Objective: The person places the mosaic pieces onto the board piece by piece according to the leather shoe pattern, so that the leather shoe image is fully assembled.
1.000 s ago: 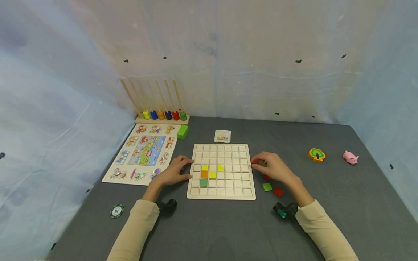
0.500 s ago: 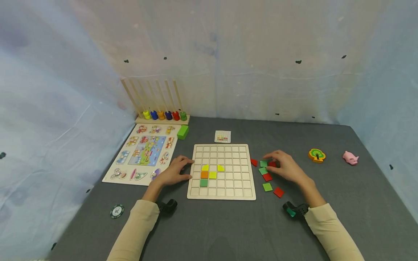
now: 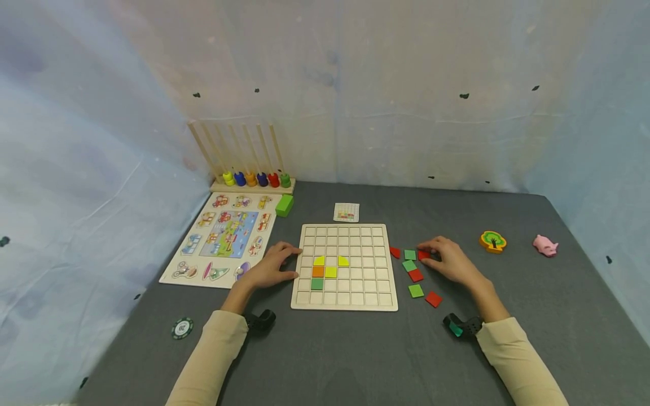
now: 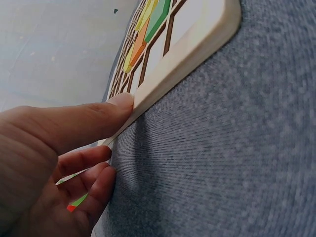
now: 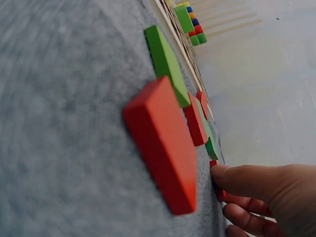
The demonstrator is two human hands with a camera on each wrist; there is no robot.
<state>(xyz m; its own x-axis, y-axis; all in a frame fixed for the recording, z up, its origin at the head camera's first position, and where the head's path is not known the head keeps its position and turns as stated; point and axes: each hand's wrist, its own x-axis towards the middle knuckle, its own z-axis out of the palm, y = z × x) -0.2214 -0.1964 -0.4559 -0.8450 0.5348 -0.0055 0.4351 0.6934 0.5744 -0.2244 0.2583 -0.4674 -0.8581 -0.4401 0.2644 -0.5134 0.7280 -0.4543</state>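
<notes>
A square wooden grid board point(image 3: 365, 287) lies mid-table, bearing yellow, orange and green tiles in its left half. My left hand point(image 3: 269, 268) rests at the board's left edge, thumb and fingertips against the rim; in the left wrist view the thumb point(image 4: 98, 121) touches that edge. To the right of the board, my right hand point(image 3: 449, 260) pinches a red tile point(image 3: 423, 255) at the table surface. Beside it lie green tiles point(image 3: 409, 255) and another red tile point(image 3: 416, 275). A red piece point(image 3: 394, 252) with a slanted side lies at the board's right edge.
A printed pattern card point(image 3: 346, 212) lies behind the board. To the left are a picture puzzle board point(image 3: 274, 211), a peg stand point(image 3: 249, 189), a green block point(image 3: 284, 206) and a poker chip point(image 3: 181, 328). A tree figure point(image 3: 492, 241) and pink pig point(image 3: 545, 245) stand at right.
My right hand has let go of the red piece at the board's edge, moved right and taken hold of another red tile. My left hand has stayed at the board's edge.
</notes>
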